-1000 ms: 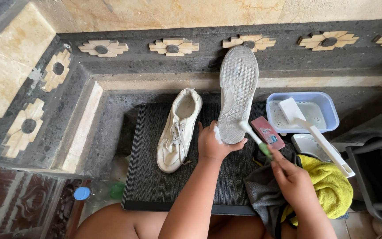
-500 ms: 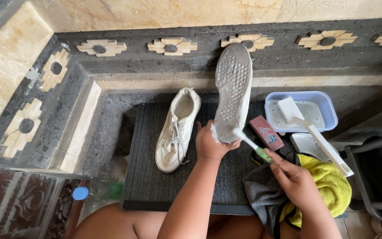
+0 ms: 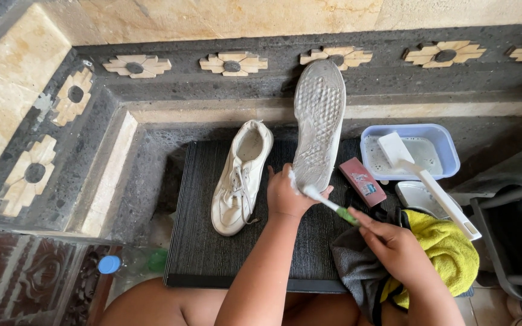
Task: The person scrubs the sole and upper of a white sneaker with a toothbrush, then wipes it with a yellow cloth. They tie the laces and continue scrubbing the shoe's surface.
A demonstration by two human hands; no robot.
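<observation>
My left hand grips the heel end of a white sneaker held up with its worn grey sole facing me, toe pointing away. My right hand holds a small brush with a green and white handle; its bristle end touches the edge of the sole by the heel, right beside my left thumb. The other white sneaker lies on its side on a dark ribbed mat, laces up, just left of my left hand.
A blue plastic tub of soapy water with a long white brush leaning in it stands right. A reddish packet, a yellow cloth, a grey cloth and a bottle with a blue cap lie around. Stone ledges surround the mat.
My right hand has moved the small brush left along the sneaker's sole edge toward the heel. The held sneaker has tilted and shifted slightly left.
</observation>
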